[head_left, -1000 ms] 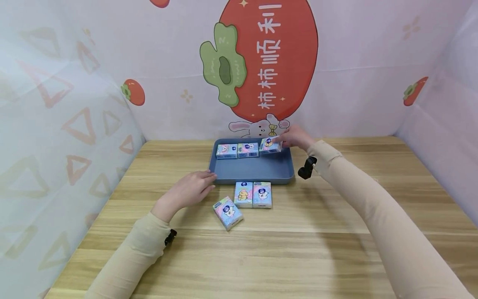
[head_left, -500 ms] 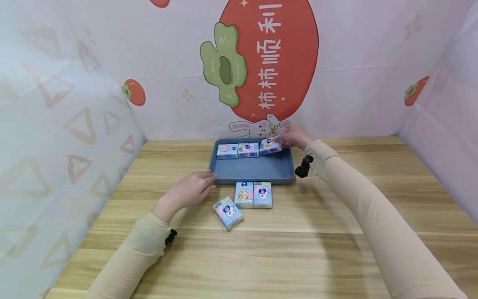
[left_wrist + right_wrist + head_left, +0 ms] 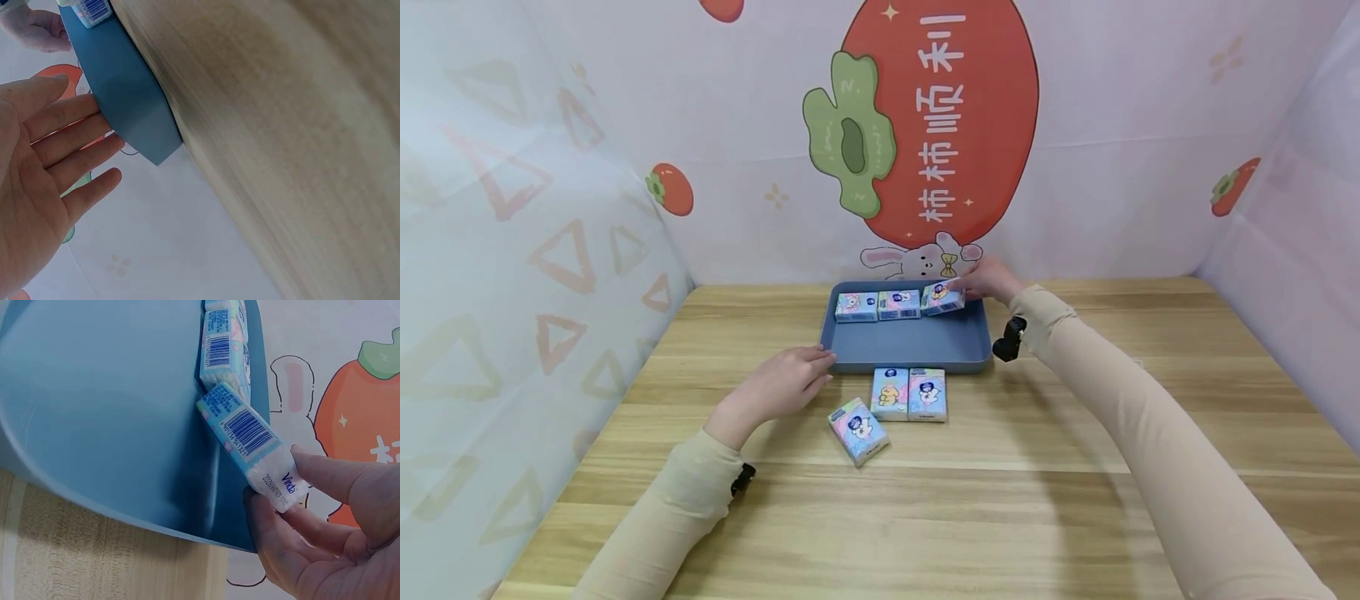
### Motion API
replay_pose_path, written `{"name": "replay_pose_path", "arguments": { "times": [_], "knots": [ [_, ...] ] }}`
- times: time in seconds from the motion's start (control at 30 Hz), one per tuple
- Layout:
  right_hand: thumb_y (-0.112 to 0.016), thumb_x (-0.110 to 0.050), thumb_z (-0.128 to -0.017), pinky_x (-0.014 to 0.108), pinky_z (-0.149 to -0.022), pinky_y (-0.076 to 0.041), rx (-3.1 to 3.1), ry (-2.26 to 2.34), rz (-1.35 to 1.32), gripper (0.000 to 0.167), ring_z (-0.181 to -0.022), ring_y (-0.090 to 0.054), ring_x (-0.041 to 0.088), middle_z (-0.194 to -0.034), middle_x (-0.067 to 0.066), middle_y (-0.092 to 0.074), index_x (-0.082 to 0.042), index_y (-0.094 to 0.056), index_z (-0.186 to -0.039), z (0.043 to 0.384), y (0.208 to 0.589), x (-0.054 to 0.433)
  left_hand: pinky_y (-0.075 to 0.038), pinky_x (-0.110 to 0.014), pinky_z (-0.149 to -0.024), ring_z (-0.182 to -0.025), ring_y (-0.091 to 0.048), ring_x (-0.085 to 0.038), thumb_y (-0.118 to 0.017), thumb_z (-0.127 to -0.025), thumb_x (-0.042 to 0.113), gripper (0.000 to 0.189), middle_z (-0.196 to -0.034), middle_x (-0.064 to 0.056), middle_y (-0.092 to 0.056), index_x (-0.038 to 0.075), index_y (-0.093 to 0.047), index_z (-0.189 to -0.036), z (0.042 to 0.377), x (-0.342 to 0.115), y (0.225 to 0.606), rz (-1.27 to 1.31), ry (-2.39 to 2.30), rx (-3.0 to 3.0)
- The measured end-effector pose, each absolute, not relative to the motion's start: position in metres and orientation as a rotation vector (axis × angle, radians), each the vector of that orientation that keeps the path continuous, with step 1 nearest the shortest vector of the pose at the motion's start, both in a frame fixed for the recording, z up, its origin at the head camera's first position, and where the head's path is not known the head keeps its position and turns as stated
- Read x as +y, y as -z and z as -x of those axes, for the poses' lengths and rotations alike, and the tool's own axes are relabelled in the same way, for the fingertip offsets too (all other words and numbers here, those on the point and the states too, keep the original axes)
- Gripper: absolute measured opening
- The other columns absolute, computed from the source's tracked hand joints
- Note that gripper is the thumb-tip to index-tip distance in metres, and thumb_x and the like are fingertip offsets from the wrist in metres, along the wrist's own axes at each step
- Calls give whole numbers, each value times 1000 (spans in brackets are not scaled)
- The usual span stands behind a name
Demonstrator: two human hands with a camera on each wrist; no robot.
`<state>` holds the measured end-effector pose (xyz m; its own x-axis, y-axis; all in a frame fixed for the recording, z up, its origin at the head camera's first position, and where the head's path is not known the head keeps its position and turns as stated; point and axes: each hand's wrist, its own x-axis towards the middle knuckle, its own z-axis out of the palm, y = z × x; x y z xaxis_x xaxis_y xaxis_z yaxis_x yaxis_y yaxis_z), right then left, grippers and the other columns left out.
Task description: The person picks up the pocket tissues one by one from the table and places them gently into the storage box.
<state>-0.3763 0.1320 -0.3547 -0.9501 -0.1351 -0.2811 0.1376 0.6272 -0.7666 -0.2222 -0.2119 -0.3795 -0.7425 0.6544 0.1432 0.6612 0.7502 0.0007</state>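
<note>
My right hand pinches one end of a small blue tissue pack between thumb and fingers, at the back right of the blue-grey tray. In the right wrist view this pack sits at an angle, its near end against the neighbouring pack. Two more packs lie in a row along the tray's back wall, a left one and a middle one. My left hand has its fingers extended, with the fingertips touching the tray's front left corner, as the left wrist view also shows.
In front of the tray, two tissue packs lie side by side, one with a yellow figure and one with a white figure. A third pack lies askew nearer me on the wooden table. A printed cloth backdrop stands behind.
My right wrist has shifted slightly left while the hand keeps its pinch on the tissue pack. The left hand, the tray and the other packs stay where they were.
</note>
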Motion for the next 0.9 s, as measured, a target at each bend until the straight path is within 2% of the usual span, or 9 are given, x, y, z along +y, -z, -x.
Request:
{"name": "replay_pose_path", "arguments": {
  "times": [0.13,0.33,0.73,0.9],
  "knots": [
    [-68,-27,-88,38,-95,-53,2558,1206,-20,40,-98,-62,29,-118,18,-64,0,-64,-118,376,353,130,-50,-45,-98,-116,-59,-32,-58,-94,17,33,-123,-20,-63,-3,-63,-121,222,-212,380,1058,84,-2815],
    [-67,-22,-89,38,-99,-50,2539,1199,-51,41,-105,-63,31,-122,20,-61,2,-60,-121,377,350,127,-50,-45,-98,-117,-59,-33,-58,-94,17,34,-123,-20,-62,-3,-62,-121,221,-211,379,1053,94,-2823],
    [-70,-18,-86,41,-97,-52,2566,1288,-113,55,-103,-64,33,-122,20,-59,0,-47,-132,380,358,122,-50,-45,-99,-117,-58,-33,-58,-95,17,34,-124,-20,-62,-3,-62,-122,221,-211,380,1044,88,-2830],
    [-70,-18,-86,41,-95,-53,2621,1248,-117,60,-97,-64,31,-118,17,-60,-3,-42,-137,380,360,121,-49,-45,-99,-118,-58,-33,-58,-95,18,34,-124,-19,-62,-2,-62,-122,222,-211,381,1041,84,-2834]
  ]
}}
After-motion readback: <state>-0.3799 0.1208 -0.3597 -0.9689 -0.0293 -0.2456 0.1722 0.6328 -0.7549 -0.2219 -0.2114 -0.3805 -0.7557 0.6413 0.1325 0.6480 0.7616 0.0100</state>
